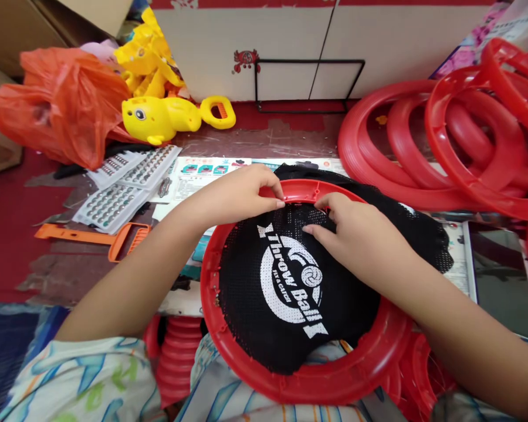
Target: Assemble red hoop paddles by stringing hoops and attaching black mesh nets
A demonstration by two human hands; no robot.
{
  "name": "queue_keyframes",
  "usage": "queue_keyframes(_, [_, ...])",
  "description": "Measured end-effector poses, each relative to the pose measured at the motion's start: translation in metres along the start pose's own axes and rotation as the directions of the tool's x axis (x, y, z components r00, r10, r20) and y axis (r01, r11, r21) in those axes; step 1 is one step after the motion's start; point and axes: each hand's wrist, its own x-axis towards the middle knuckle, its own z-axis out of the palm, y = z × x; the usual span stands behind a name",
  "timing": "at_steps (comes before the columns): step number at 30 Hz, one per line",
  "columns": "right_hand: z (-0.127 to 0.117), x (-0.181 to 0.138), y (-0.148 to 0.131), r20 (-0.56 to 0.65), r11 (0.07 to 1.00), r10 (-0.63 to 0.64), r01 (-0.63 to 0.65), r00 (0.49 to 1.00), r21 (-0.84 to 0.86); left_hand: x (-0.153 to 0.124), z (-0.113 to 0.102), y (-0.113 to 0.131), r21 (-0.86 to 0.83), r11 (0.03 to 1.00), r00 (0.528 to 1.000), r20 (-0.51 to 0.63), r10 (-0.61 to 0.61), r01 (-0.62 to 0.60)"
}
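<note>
At the far left of my view an orange plastic bag (66, 102) slumps on the red table top, with a yellow toy (161, 119) just beside it and cards of button cells (123, 187) lying in front. An orange plastic strip (92, 237) rests near the table's edge.

My left hand (242, 193) is at the far rim of the red ring frame (229, 346). Its thumb and forefinger are drawn into a narrow pinch on the edge of the black mesh net (290, 293) where it meets the rim. The frame lies tilted across my lap, its far side over the table edge. The net, printed "Throw Ball" in white, fills most of the frame and spills over the rim at the far right.

My right hand (361, 234) lies on the net just beside the left, fingers bent, fingertips on the mesh and thumb at the rim. I cannot tell whether it grips or only presses.

On the right, a pile of red rings (444, 135) lies loosely on the table, well apart from my hands.
</note>
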Motion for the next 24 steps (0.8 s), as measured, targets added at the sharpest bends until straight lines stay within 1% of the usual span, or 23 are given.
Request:
queue_keyframes(2, [-0.005, -0.002, 0.002, -0.003, 0.999, -0.004, 0.003, 1.000, -0.040, -0.002, 0.003, -0.001, -0.008, 1.000, 0.999, -0.034, 0.001, -0.001])
queue_keyframes(4, [-0.009, -0.003, 0.006, -0.020, 0.998, -0.061, 0.061, 0.998, -0.029, -0.005, 0.009, -0.001, -0.015, 1.000, 0.995, -0.095, 0.006, -0.007])
queue_keyframes(6, [-0.010, -0.004, 0.012, -0.068, 0.985, -0.157, 0.161, 0.985, 0.064, -0.008, 0.015, -0.001, -0.035, 0.999, 0.986, -0.168, 0.013, -0.019])
queue_keyframes(8, [-0.009, -0.005, 0.016, -0.156, 0.945, -0.234, 0.262, 0.959, 0.193, -0.010, 0.021, 0.001, -0.071, 0.997, 0.971, -0.239, 0.008, -0.025])
queue_keyframes(9, [-0.007, -0.006, 0.018, -0.205, 0.922, -0.245, 0.293, 0.948, 0.254, -0.010, 0.023, 0.002, -0.091, 0.995, 0.963, -0.271, 0.000, -0.026])
queue_keyframes(11, [-0.003, -0.008, 0.021, -0.276, 0.877, -0.225, 0.318, 0.934, 0.361, -0.011, 0.027, 0.004, -0.126, 0.992, 0.945, -0.327, -0.015, -0.028])
queue_keyframes(14, [0.003, -0.009, 0.023, -0.332, 0.814, -0.218, 0.358, 0.918, 0.458, -0.013, 0.030, 0.007, -0.167, 0.985, 0.934, -0.357, -0.020, -0.043])
queue_keyframes(16, [0.006, -0.008, 0.024, -0.361, 0.807, -0.271, 0.415, 0.892, 0.420, -0.015, 0.031, 0.007, -0.182, 0.982, 0.935, -0.355, -0.013, -0.056])
queue_keyframes(20, [0.011, -0.006, 0.026, -0.363, 0.831, -0.409, 0.506, 0.838, 0.231, -0.016, 0.033, 0.008, -0.150, 0.987, 0.926, -0.377, -0.003, -0.058])
queue_keyframes(22, [0.013, -0.005, 0.026, -0.363, 0.832, -0.449, 0.530, 0.817, 0.165, -0.015, 0.035, 0.009, -0.126, 0.991, 0.919, -0.393, -0.005, -0.049])
queue_keyframes(24, [0.014, -0.005, 0.025, -0.358, 0.833, -0.470, 0.540, 0.807, 0.122, -0.015, 0.037, 0.011, -0.103, 0.994, 0.915, -0.403, -0.009, -0.035])
